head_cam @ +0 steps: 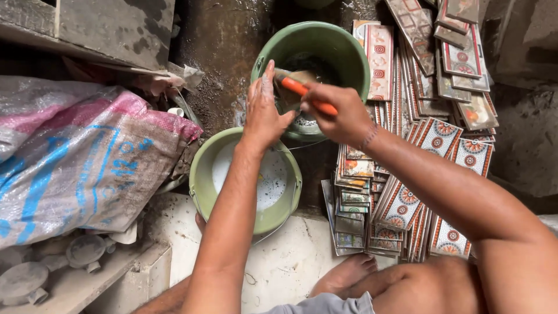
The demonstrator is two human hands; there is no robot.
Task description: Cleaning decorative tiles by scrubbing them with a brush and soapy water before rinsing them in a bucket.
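Head view. Nearest the camera: the person's bare knee and a bare foot on a pale, dusty floor.

Right hand: fingers closed round the orange handle of a brush, held over the far green bucket.

Left hand: fingers together and straight, wet with white residue, pressed against a small tile that stands at the brush head above the same bucket.

Near green bucket: just below the hands, holding a milky white liquid, touching the far bucket's side.

Patterned tiles: red, orange and white, stacked and leaning on edge in rows to the right of both buckets.

Woven plastic sack: pink, blue and white, lying to the left.

Grey moulded pieces: dust-covered, lower left corner.
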